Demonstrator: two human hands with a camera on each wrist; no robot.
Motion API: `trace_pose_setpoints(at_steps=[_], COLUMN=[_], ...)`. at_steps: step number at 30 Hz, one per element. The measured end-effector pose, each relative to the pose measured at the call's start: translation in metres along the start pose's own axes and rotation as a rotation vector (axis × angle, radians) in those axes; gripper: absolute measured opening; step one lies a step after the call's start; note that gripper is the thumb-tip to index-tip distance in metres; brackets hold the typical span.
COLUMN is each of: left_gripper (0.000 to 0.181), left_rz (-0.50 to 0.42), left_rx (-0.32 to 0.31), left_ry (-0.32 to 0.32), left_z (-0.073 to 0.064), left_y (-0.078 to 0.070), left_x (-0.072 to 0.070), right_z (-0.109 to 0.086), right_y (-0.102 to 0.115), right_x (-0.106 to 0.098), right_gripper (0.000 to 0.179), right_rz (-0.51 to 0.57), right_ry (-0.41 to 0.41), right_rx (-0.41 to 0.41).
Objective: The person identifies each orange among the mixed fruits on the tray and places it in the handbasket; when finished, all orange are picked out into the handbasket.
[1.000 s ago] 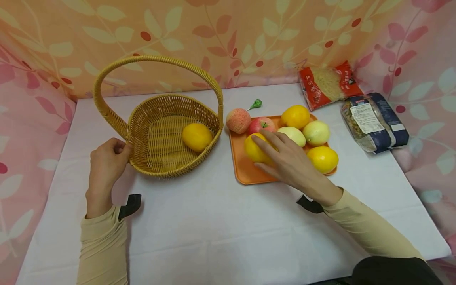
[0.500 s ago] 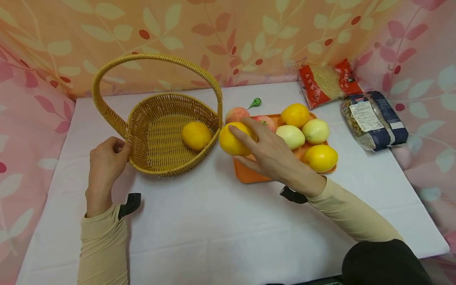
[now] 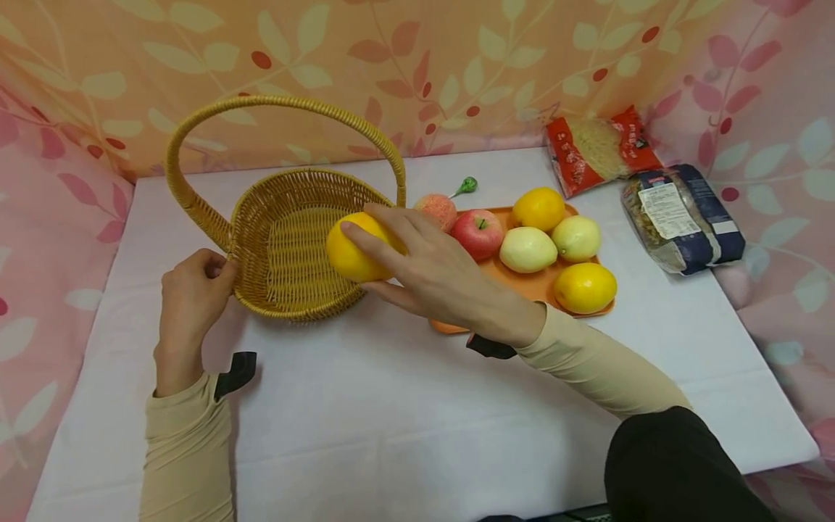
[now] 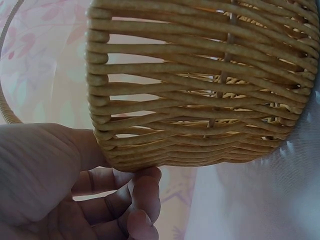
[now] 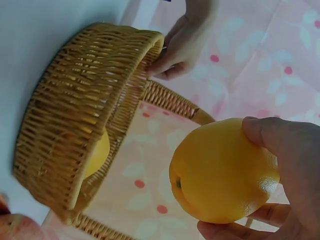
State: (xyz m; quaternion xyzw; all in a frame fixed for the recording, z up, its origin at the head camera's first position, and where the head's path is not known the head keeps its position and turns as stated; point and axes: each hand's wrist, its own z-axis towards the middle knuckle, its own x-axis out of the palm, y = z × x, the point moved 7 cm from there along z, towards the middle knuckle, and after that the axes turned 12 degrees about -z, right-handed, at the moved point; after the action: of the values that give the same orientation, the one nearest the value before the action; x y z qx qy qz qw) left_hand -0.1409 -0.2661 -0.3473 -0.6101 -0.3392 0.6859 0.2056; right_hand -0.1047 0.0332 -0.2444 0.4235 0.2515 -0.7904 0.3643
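My right hand grips a yellow-orange orange between thumb and fingers. In the head view the fruit overlaps the right side of the wicker basket; in the right wrist view it hangs apart from the rim, above the basket. Another yellow fruit sits inside the basket, hidden behind the hand and orange in the head view. My left hand pinches the basket's left rim near the foot of the tall arched handle. Up close, the left fingers curl below the woven edge.
Right of the basket lies an orange tray bearing a red apple, pale green fruits and yellow fruits. A peach and a green-wrapped lollipop lie beside it. Two food bags lie back right.
The right hand has lifted the orange from the tray and carried it left over the basket's right side. The left hand keeps its place at the rim.
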Motion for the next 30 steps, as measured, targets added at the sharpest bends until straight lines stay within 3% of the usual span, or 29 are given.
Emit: trace_pose_setpoints(at_steps=[5,16,30], left_gripper=[0.035,0.036,0.037], left_rz=[0.004,0.009,0.006], left_rx=[-0.004,-0.02,-0.013], left_ry=[-0.002,0.006,0.011], left_z=[0.001,0.002,0.001], left_y=[-0.001,0.001,0.001], left_x=[-0.001,-0.001,0.0], right_z=[0.018,0.051,0.067], right_y=[0.007,0.024,0.039], right_x=[0.009,0.043,0.091], right_gripper=[0.061,0.063,0.062], right_rz=[-0.021,-0.054,-0.103], right_ry=[0.031,0.192,0.354], right_rx=[-0.024,-0.037,-0.101])
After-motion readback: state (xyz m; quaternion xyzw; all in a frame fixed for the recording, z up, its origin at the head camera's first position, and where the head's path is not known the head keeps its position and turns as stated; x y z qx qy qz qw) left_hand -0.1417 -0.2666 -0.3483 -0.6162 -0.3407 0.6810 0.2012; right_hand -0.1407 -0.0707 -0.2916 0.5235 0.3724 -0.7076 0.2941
